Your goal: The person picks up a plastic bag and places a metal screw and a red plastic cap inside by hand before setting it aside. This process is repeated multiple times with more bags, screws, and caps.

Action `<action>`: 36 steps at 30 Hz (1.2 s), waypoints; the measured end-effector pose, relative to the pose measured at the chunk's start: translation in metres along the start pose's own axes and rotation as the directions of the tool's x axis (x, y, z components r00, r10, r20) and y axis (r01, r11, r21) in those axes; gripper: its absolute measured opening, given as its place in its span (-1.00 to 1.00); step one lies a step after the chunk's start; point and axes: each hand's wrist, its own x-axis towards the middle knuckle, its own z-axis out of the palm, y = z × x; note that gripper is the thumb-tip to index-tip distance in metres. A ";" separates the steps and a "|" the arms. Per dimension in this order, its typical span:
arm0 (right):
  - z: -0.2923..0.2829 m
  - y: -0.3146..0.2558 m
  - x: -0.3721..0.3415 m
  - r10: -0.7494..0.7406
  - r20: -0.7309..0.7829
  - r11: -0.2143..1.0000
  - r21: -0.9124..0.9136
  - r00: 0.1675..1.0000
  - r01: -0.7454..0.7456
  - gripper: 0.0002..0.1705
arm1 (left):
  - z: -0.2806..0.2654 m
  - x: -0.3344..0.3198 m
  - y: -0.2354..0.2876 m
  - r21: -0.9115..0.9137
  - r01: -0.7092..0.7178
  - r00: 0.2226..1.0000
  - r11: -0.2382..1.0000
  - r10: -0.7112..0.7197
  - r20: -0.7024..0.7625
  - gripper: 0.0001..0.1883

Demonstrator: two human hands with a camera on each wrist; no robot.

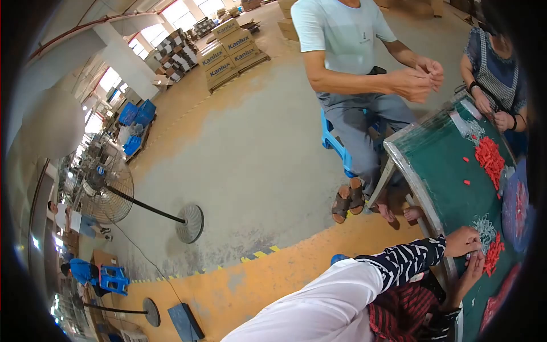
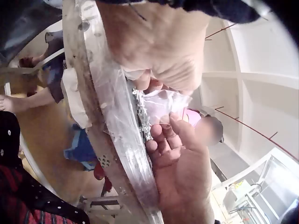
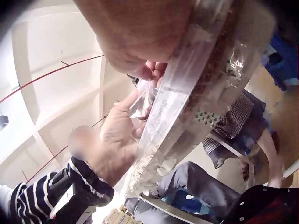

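Note:
A small clear plastic bag [image 2: 163,103] [image 3: 144,99] is stretched between both hands. My left hand [image 1: 461,241] [image 2: 152,46] [image 3: 117,137], in a striped sleeve, pinches one side of it. The thumb and fingers of my right hand [image 1: 470,276] [image 2: 183,172] [image 3: 140,39] pinch the other side. Both hands are over the near edge of the green table [image 1: 424,151]. Just beyond them lie a heap of thin metal screws [image 1: 483,229] and a heap of red plugs [image 1: 493,254]. The bag's contents cannot be made out.
Farther along the table are another red plug heap [image 1: 490,159], more metal pieces [image 1: 472,132] and a bluish bag [image 1: 515,205]. A person in a light shirt [image 1: 350,34] sits at its corner; another [image 1: 496,68] sits across. Fans [image 1: 194,223] and stacked cartons [image 1: 227,54] stand on the floor.

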 end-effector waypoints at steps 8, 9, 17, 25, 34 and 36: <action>0.000 -0.027 -0.015 -0.032 0.095 0.995 -0.094 0.995 0.041 -0.88 | -0.002 -0.008 0.005 -0.024 0.015 0.998 1.000 -0.013 0.060 -0.88; 0.002 -0.035 -0.015 0.015 0.087 0.995 -0.102 0.996 -0.007 -0.90 | -0.004 -0.006 0.007 -0.008 0.030 0.997 1.000 -0.029 0.078 -0.89; 0.002 -0.020 -0.016 0.044 -0.025 0.988 0.148 0.999 -0.040 -0.89 | -0.011 -0.005 0.021 0.007 0.138 0.976 0.990 -0.137 0.166 -0.90; 0.005 -0.023 -0.015 -0.084 -0.012 0.997 0.000 0.996 0.084 -0.85 | -0.014 -0.005 0.015 0.120 0.095 0.980 0.988 -0.113 0.161 -0.89; 0.005 -0.032 -0.017 -0.224 -0.064 0.974 0.030 0.973 0.226 -0.79 | -0.013 -0.006 0.024 0.036 0.199 0.979 0.979 -0.200 0.042 -0.87; 0.006 -0.031 -0.017 -0.248 -0.023 0.967 0.057 0.969 0.249 -0.80 | -0.012 -0.007 0.026 0.079 0.166 0.984 0.983 -0.171 0.053 -0.84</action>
